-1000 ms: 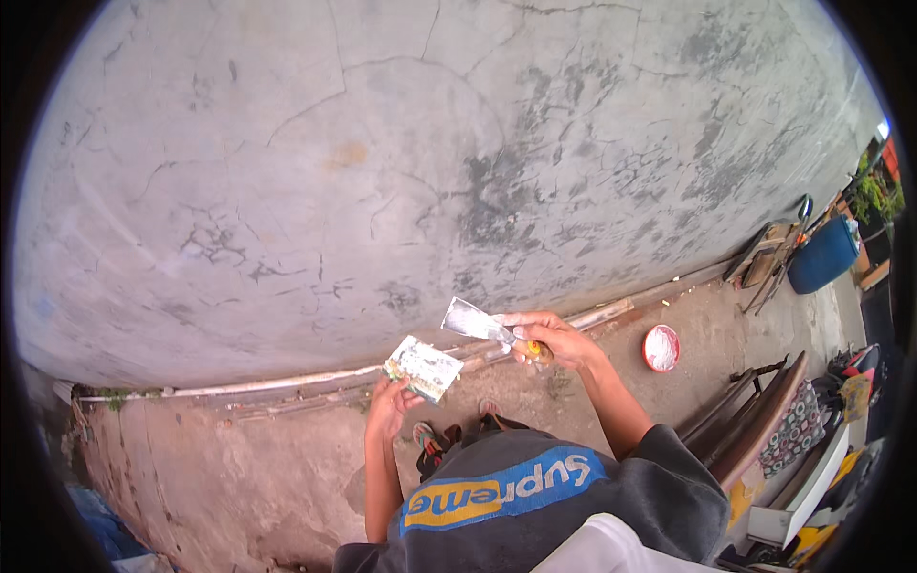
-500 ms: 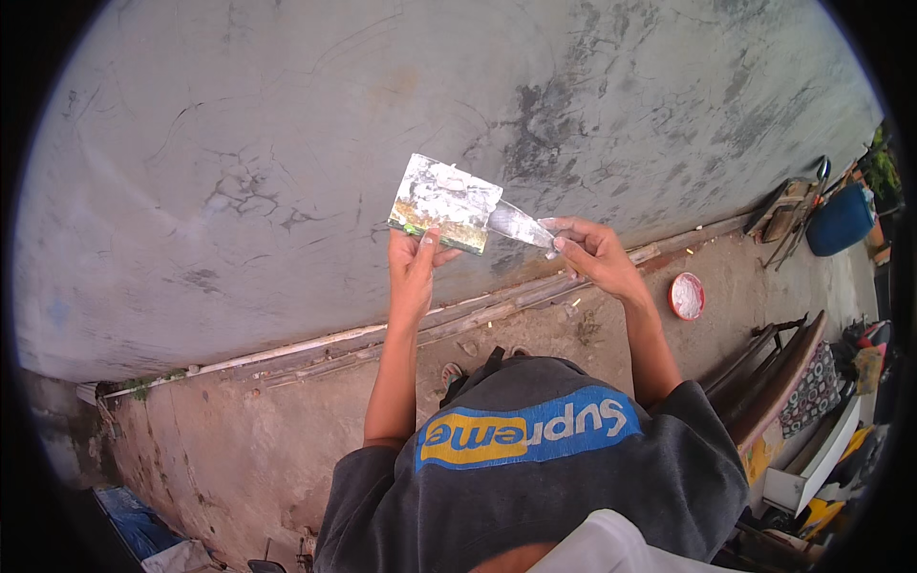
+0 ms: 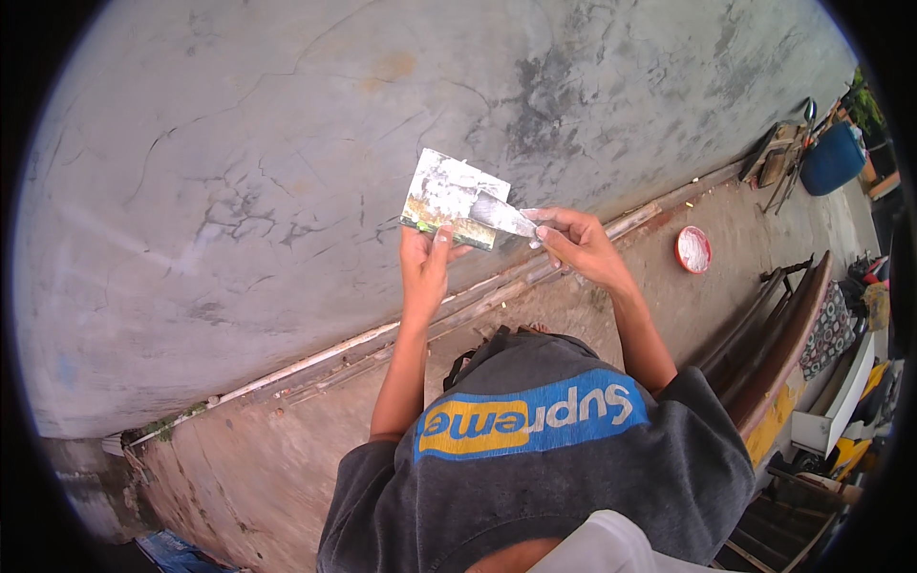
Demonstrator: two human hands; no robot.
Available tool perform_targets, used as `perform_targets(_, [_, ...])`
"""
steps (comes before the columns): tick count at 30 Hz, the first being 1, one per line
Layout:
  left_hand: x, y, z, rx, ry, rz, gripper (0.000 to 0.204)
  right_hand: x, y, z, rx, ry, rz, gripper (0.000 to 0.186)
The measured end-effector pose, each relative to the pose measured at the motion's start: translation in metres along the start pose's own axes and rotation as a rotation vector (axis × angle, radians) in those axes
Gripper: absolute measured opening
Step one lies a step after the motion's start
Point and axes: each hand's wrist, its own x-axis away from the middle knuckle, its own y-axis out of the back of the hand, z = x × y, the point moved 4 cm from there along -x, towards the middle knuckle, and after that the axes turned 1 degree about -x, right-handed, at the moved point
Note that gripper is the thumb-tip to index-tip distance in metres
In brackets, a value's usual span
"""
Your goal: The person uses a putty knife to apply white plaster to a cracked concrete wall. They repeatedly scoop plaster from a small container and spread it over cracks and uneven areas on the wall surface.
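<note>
Before the wall point(image 3: 287, 172), hands point(image 3: 424, 269) close — left on board point(image 3: 443, 183), right scraper point(image 3: 504, 214)

Outdoor yard or side passage, probably at a home. Big bare grey wall point(image 3: 287, 134), cracked, dark patches, runs along one whole edge of the ground point(image 3: 248, 468). Ground is rough, stained, concrete-looking. Pale pipe point(image 3: 320, 366) lies along the wall's foot. Daylight; green plants point(image 3: 867, 107) at the far right end, so open air. Household stuff along the ground's right edge: long brown wooden bench point(image 3: 785, 368), patterned cushion or cloth point(image 3: 827, 332) just beside it, mixed clutter behind, too blurred to sort. Far right corner, near the wall: blue barrel point(image 3: 829, 160). Near left corner: crumpled blue sheet point(image 3: 180, 552). Reads as lived-in yard, home storage kept outside.
</note>
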Motion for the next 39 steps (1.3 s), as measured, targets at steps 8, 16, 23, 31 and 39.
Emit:
perform_targets(8, [-0.002, 0.001, 0.004, -0.120, 0.063, 0.125, 0.041, -0.003, 0.003, 0.004, -0.049, -0.010, 0.087, 0.030])
perform_targets(16, [0.004, 0.003, 0.002, -0.037, 0.207, 0.075, 0.038, 0.015, 0.034, 0.030, 0.267, 0.167, -0.102, 0.026])
perform_targets(23, [0.009, 0.004, 0.001, -0.178, 0.221, 0.104, 0.035, 0.025, 0.023, 0.072, 1.062, 0.435, -0.110, 0.030])
perform_targets(31, [0.009, 0.005, 0.022, -0.221, 0.264, 0.135, 0.031, 0.021, -0.013, 0.047, 1.369, 0.599, 0.041, 0.030])
perform_targets(39, [0.008, 0.030, 0.084, 0.051, 0.504, 0.064, 0.036, -0.014, 0.063, 0.006, 0.395, 0.195, 0.261, 0.031])
